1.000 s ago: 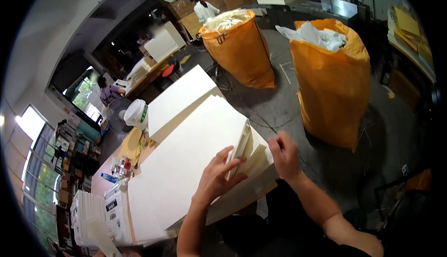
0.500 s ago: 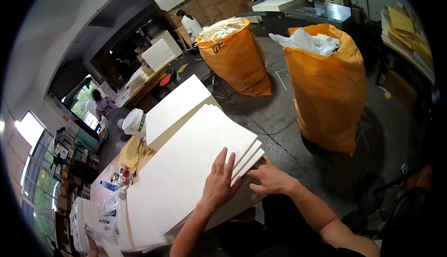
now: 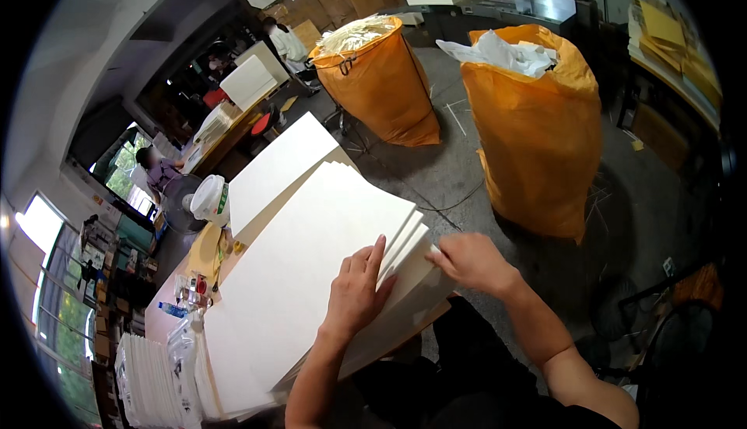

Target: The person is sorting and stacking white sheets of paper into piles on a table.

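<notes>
A thick stack of large white paper sheets (image 3: 311, 266) lies on the worktable in front of me, its near corner fanned into steps. My left hand (image 3: 359, 289) rests flat on top of the stack near that corner, fingers spread. Gripping the fanned edge of the sheets at the corner is my right hand (image 3: 471, 262), fingers curled around them.
A second white stack (image 3: 276, 164) lies beyond the first. Two tall orange sacks (image 3: 381, 79) (image 3: 537, 126) full of paper scraps stand on the concrete floor to the right. A white tub (image 3: 210, 199), small bottles (image 3: 187, 289) and more paper piles (image 3: 152, 382) sit at left. People work far back.
A second ago my right hand held a sheet lifted off the corner; it has laid it down and now grips the fanned edge. My left hand stays flat on the stack.
</notes>
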`<state>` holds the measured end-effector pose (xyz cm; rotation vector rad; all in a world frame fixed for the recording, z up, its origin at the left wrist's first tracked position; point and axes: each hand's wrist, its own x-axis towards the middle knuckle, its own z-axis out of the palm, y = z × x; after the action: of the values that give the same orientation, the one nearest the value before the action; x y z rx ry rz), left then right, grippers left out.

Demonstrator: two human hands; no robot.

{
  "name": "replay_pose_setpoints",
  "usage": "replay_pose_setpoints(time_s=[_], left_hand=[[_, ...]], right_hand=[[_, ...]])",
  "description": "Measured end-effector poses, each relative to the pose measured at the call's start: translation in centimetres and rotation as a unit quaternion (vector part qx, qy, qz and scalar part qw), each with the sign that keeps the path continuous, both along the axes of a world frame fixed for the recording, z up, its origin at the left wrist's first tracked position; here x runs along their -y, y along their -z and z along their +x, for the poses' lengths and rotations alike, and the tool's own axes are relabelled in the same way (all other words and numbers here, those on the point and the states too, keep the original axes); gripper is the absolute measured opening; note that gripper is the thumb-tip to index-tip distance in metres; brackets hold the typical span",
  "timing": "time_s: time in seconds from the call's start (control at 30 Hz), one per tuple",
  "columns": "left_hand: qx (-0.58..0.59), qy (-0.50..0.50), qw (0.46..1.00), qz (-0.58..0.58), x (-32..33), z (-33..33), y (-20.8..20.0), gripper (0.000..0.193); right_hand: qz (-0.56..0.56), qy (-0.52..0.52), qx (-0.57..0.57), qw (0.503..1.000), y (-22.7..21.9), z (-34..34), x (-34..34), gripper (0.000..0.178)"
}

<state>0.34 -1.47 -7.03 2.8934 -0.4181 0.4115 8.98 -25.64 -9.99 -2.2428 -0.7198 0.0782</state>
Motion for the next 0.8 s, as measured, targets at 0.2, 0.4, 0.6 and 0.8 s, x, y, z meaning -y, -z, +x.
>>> replay_pose_setpoints(time_s=[0.2, 0.4, 0.6, 0.8], left_hand=[[0.031, 0.047, 0.998, 0.000, -1.1, 0.6, -0.6, 0.068], [0.030, 0.035, 0.998, -0.032, -1.5, 0.6, -0.4, 0.044], [0.009, 0.059, 0.996, -0.061, -1.9, 0.5, -1.2, 0.044], [-0.013, 0.053, 0.998, -0.035, -1.3, -0.1, -1.9, 0.065]], right_hand=[[0.449, -0.001, -0.302, 0.841, 2.3, 0.0, -4.7, 0.038], [0.402, 0.007, -0.221, 0.889, 1.7, 0.0, -5.4, 0.034], [0.493, -0.051, -0.377, 0.782, 1.4, 0.7, -5.0, 0.031], [0.486, -0.056, -0.386, 0.782, 0.8, 0.7, -5.1, 0.031]])
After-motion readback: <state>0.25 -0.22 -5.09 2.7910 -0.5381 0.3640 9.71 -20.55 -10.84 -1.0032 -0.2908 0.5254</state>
